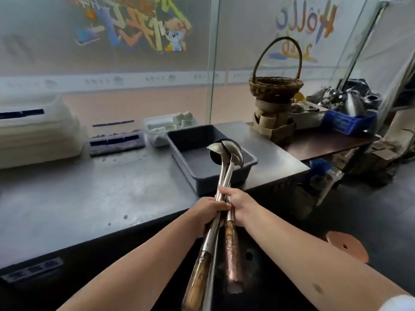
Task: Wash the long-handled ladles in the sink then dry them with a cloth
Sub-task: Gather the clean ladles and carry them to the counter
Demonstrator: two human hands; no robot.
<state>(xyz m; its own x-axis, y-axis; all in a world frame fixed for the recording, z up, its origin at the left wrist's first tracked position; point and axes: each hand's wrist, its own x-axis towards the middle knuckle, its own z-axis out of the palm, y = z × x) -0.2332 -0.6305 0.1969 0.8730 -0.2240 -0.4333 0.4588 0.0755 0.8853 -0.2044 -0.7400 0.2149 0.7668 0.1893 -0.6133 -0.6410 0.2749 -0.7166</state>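
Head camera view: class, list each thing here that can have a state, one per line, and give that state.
Ladles: bunched together, held by their metal shafts, bowls above the grey tub.
Left hand: closed around the shafts.
Right hand: closed around the shafts.
Grey tub: upright on the steel counter, no contents visible.
Wicker basket: upright on a stand, handle up.

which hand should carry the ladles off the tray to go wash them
Probably the left hand. It is wrapped around the bundled ladles in a full grip, while the right hand only steadies them from the side, higher up. The bowls hang over the grey tray. No sink is in view.
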